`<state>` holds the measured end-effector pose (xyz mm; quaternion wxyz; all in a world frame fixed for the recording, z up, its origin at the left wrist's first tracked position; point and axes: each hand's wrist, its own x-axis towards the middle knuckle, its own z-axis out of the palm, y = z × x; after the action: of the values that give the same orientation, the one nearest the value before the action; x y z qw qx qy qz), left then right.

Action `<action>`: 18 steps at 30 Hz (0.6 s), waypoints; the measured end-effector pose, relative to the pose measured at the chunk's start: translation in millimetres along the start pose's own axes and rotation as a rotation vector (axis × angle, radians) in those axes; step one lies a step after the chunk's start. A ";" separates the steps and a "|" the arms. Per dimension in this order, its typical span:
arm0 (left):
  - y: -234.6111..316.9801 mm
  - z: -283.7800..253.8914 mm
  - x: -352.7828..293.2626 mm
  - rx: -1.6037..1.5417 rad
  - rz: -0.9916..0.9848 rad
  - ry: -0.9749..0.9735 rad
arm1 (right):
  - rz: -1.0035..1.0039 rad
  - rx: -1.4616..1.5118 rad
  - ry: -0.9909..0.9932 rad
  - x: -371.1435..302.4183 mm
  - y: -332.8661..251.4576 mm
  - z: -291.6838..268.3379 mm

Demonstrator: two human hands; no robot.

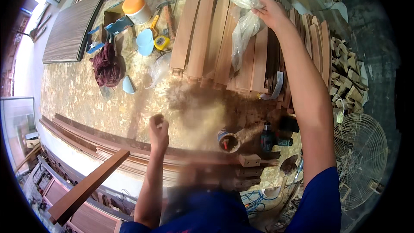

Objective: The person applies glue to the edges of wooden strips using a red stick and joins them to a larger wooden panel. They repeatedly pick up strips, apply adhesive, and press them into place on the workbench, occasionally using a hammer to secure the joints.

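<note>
My right hand (271, 14) reaches out over the far stack of wood boards (209, 30), its fingers closed on a crumpled clear plastic bag (245, 30). One bunched part of the bag sticks out to the left of the fingers, and a longer part hangs down over the boards. My left hand (158, 134) is over the worn table (142, 103), near its front edge. Its fingers are curled in loosely toward the thumb, and nothing shows in them. Close in front of it lie long wood strips (103, 144).
A tub with an orange lid (137, 9), a yellow tape measure (161, 42), a hammer (169, 19) and a dark red cloth (105, 65) lie at the left. A cordless drill (267, 137) and an open can (228, 142) are near right. A caged fan (361, 159) stands beyond.
</note>
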<state>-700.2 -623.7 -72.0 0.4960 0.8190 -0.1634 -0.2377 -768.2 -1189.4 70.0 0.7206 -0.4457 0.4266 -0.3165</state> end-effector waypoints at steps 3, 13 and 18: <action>5.9 -23.6 -59.1 0.086 -0.087 -0.021 | -0.185 -0.674 -0.135 13.9 4.1 16.9; 5.8 -79.9 -194.2 0.027 -0.183 -0.003 | -1.081 -1.040 0.069 -52.7 -70.2 19.7; 9.8 -147.2 -252.0 0.237 -0.241 -0.178 | -0.624 -0.593 -0.248 -241.4 52.0 -3.6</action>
<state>-829.4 -393.1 52.1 0.3478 0.8610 -0.1344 -0.3460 -872.7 -967.9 102.0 0.4774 -0.7750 0.2545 -0.3267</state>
